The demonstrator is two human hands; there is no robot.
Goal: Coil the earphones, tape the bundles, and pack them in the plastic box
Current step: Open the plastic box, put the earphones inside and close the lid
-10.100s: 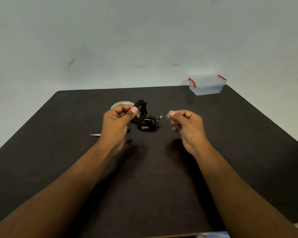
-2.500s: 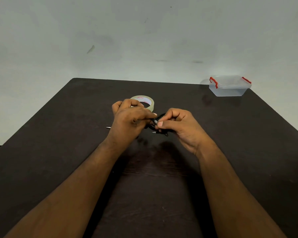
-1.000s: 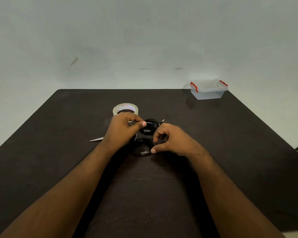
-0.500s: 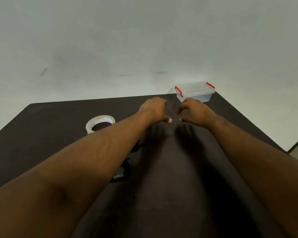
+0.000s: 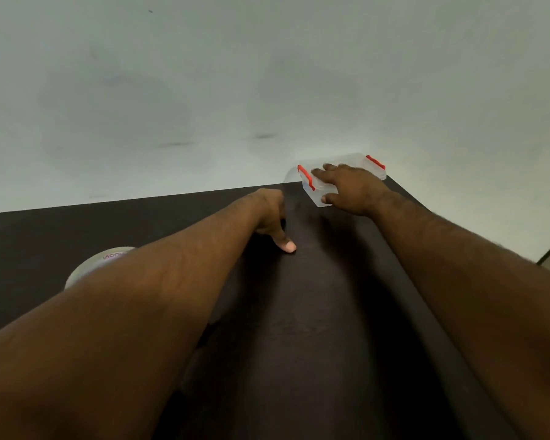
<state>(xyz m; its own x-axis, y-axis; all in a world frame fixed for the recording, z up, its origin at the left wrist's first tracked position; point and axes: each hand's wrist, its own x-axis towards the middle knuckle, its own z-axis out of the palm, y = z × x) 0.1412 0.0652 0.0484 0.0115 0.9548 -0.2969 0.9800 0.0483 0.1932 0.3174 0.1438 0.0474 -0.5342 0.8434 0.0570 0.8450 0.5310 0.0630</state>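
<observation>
Both arms reach far across the dark table (image 5: 315, 312). Right hand (image 5: 350, 188) grips the clear plastic box (image 5: 311, 193) at the far right corner, thumb on its near side. Left hand (image 5: 272, 217) hangs loosely curled beside it, holding nothing. Tape roll (image 5: 99, 263) lies near left.

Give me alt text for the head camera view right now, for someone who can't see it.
The right hand reaches to the far right corner of a dark table and grips a clear plastic box with red latches, lid on. The left hand rests on the table short of the box, thumb down. A tape roll shows partly behind the left forearm.
</observation>
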